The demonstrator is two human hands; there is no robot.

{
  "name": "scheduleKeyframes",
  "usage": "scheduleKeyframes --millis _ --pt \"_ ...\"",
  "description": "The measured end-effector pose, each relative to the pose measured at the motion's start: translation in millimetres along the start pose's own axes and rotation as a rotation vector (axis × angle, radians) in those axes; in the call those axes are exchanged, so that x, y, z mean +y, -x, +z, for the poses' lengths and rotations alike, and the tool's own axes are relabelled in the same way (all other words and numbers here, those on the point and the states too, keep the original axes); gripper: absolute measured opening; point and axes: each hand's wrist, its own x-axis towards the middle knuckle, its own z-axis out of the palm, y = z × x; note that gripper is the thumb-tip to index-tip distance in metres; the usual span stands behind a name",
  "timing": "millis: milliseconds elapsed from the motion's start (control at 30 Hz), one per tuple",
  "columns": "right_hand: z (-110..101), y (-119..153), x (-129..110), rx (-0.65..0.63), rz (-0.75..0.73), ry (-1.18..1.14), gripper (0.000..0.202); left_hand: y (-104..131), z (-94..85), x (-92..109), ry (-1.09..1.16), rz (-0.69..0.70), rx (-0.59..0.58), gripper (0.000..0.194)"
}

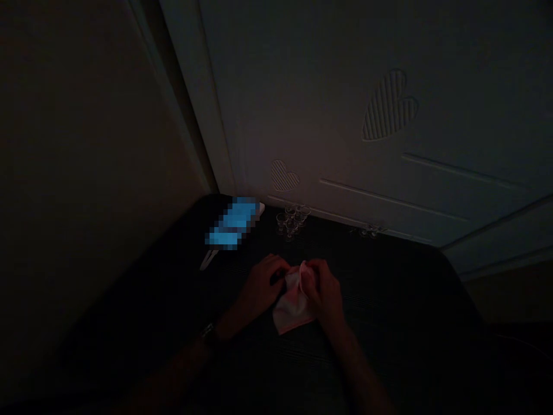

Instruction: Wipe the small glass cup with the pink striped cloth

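Both hands are at a pale pinkish cloth (290, 313) above the dark tabletop. My left hand (264, 282) is closed, its fingertips pinching the cloth's upper left edge. My right hand (328, 287) wraps round the upper right part, thumb pressed into a bunched fold. The lower part of the cloth hangs down loosely between the wrists. Whether anything is inside the folds I cannot make out in this dim light. Just beyond the hands, a cluster of small clear glasses (290, 222) stands on the table.
A lit screen (235, 223), blurred out, lies at the back left with a pale strap (208, 259) by it. More small glassware (370, 230) sits at the back right. A white panel with raised hearts (285, 176) rises behind the dark table (397, 300).
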Motion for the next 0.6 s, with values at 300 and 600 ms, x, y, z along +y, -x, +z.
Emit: scheduleKeyframes --millis 300,600 --pt "-4.1 -0.5 -1.6 -0.039 -0.067 -0.085 0.032 -1.2 -4.4 -1.3 0.01 -0.04 0.053 0.02" --pt "-5.9 1.8 -2.9 -0.002 -0.127 -0.068 0.03 -2.1 -6.6 -0.6 0.002 -0.053 0.086 0.025"
